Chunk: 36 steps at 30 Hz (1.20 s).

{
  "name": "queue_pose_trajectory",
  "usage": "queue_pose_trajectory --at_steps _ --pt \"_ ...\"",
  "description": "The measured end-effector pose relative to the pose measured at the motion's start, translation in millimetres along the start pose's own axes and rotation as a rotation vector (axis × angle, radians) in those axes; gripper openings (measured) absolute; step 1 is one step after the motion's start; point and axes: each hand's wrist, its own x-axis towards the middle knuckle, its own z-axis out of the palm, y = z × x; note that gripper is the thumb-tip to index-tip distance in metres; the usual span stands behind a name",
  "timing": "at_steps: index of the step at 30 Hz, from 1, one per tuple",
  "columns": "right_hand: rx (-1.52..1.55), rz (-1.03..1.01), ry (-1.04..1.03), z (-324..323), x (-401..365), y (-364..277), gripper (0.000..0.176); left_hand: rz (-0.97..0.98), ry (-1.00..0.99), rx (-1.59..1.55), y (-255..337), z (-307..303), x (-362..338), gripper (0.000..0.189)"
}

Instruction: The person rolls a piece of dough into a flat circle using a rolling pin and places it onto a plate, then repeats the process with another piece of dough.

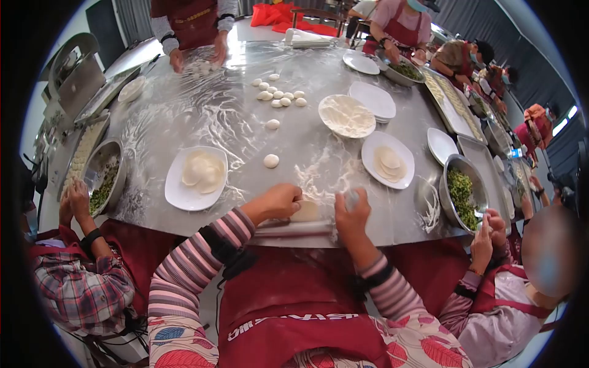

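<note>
Near the table's front edge, my left hand (282, 202) is closed, its fingertips pinching the edge of a flat round dough wrapper (305, 211). To the right of the wrapper, my right hand (354, 214) has curled fingers around something greyish and blurred that I cannot make out. A dough ball (271, 161) lies beyond my left hand, with another dough ball (272, 124) behind it. Rolled wrappers (202, 171) lie on a white plate (180, 195) to the left. More wrappers (389, 163) rest on a white plate (403, 178) to the right.
Several dough balls (278, 95) sit farther back, beside a bowl of flour (346, 115). Metal bowls of chopped green filling stand left (115, 195) and right (480, 195). People work on both sides; across the table a person's hands (177, 60) touch floured dough. Trays (448, 101) line the right side.
</note>
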Motion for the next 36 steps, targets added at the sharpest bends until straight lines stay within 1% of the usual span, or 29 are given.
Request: queue_pose_trajectory --at_steps 1,2,3,4,5,6,7,9,10,12,13,15,16,17,19,22,23,25,26,28,29,31,32,33,34,35,36 --pt "0.103 0.08 -0.017 -10 -12 -3 0.026 -0.007 0.009 -0.001 -4 0 -2 0.016" --pt "0.2 0.166 -0.031 -16 -18 -4 0.026 -0.027 -0.011 -0.075 -7 2 -3 0.016" --pt "0.197 0.176 -0.029 -11 -15 0 0.026 -0.045 -0.043 -0.149 -8 7 -3 0.017" --pt "0.121 0.105 -0.004 0 -6 5 0.026 -0.044 -0.06 -0.145 -5 10 -2 0.017" --pt "0.047 0.028 0.023 11 7 8 0.026 -0.004 0.0 -0.088 -1 11 1 0.019" --pt "0.035 0.044 0.02 19 21 2 0.025 0.036 0.068 -0.029 2 10 4 0.021" --pt "0.037 0.044 0.03 25 28 2 0.025 0.04 0.067 -0.02 2 10 10 0.021" --pt "0.063 0.061 -0.017 34 35 3 0.024 0.042 0.096 0.033 1 11 19 0.021" --pt "0.022 0.061 -0.006 29 30 3 0.023 0.045 0.103 0.027 1 8 19 0.021" --pt "0.041 0.077 -0.018 4 6 1 0.023 0.004 0.002 0.029 -2 6 13 0.023" --pt "0.068 0.103 -0.017 -5 -2 -1 0.023 -0.002 0.009 0.024 -8 8 9 0.023" --pt "0.099 0.098 -0.004 -12 -9 -7 0.024 -0.077 0.05 -0.214 -15 14 1 0.025" --pt "0.118 0.106 0.016 -15 -15 -8 0.024 -0.133 -0.004 -0.349 -11 15 -3 0.027" --pt "0.11 0.128 0.02 -12 -14 -6 0.024 -0.139 -0.027 -0.348 -9 21 -3 0.027" --pt "0.025 0.043 0.024 14 17 0 0.024 0.015 0.125 -0.081 -3 20 4 0.024" --pt "0.062 0.045 -0.005 34 36 3 0.024 -0.009 0.131 -0.024 3 15 20 0.022" --pt "0.06 0.037 -0.006 31 35 3 0.024 -0.004 0.138 -0.027 3 13 22 0.022" --pt "0.011 0.038 -0.001 16 21 1 0.024 -0.02 0.066 -0.026 3 11 22 0.021" --pt "0.055 0.09 -0.009 7 7 2 0.024 -0.029 0.073 -0.038 0 11 19 0.021" --pt "0.083 0.126 -0.018 -15 -15 -9 0.024 -0.131 0.104 -0.233 -7 14 10 0.018" --pt "0.108 0.166 -0.012 -20 -19 -12 0.024 -0.136 0.104 -0.232 -10 16 7 0.018" --pt "0.084 0.186 -0.008 -7 -10 -8 0.024 -0.003 0.152 -0.252 -11 24 0 0.019" --pt "0.059 0.193 0.001 3 1 -5 0.024 -0.003 0.135 -0.244 -9 25 0 0.019" --pt "-0.014 0.012 0.063 20 16 4 0.024 -0.02 0.167 -0.153 -5 21 5 0.019" --pt "0.007 0.021 0.034 35 28 9 0.024 -0.035 0.195 -0.061 -1 18 8 0.02" --pt "-0.004 -0.013 0.035 43 40 5 0.024 -0.025 0.175 -0.051 -1 18 11 0.02" --pt "0.005 -0.009 0.045 41 39 5 0.024 -0.056 0.141 -0.081 -2 14 13 0.021"
